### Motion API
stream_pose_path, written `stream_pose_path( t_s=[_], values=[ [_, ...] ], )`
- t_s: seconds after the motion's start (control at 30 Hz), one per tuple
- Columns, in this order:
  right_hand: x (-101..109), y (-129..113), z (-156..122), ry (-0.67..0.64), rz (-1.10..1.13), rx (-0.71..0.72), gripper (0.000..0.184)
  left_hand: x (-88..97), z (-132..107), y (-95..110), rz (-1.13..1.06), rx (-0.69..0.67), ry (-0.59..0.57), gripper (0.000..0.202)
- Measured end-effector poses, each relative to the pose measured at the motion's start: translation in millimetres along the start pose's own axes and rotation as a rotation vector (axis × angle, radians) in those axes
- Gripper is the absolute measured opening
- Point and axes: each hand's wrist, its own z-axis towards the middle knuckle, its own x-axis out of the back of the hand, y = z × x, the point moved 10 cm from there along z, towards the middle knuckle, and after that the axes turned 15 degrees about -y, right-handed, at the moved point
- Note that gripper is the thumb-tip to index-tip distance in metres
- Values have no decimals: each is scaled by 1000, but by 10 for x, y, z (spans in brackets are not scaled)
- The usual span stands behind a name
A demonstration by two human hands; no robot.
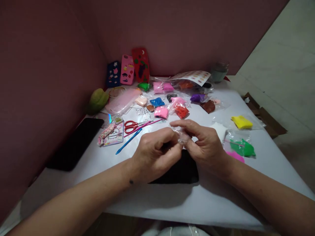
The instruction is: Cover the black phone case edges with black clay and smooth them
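Both my hands meet over the middle of the white table (157,200). My left hand (154,154) and my right hand (204,144) pinch a small clear plastic bag (183,137) between their fingertips. What the bag holds is too small to make out. Under my hands lies a black phone case (182,173). Red-handled scissors (131,125), a pink stick (144,126) and a blue stick (129,141) lie just left of my left hand.
Several small bags of coloured clay lie behind: pink (161,112), red (181,111), blue (157,102), purple (198,97), brown (208,106), yellow (241,122), green (242,148). Decorated phone cases (140,65) lean on the back wall. A black slab (76,142) lies left.
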Motion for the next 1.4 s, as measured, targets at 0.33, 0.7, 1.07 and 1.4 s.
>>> stream_pose_path(
  t_s=[0.33, 0.7, 1.07, 1.4],
  values=[
    [22, -136, -42, 46, -78, 31, 32, 279, 46, -186, 70, 284, 80, 21],
    [-389, 454, -60, -266, 1201, -445, 33, 68, 90, -341, -356, 430, -165, 27],
    [-151, 646, -104, 106, 1189, -430, 28, 94, 112, -480, -242, 484, -124, 22],
    [-177, 752, -111, 234, 1259, -475, 19, -334, 38, -603, -371, 592, -434, 22]
  ],
)
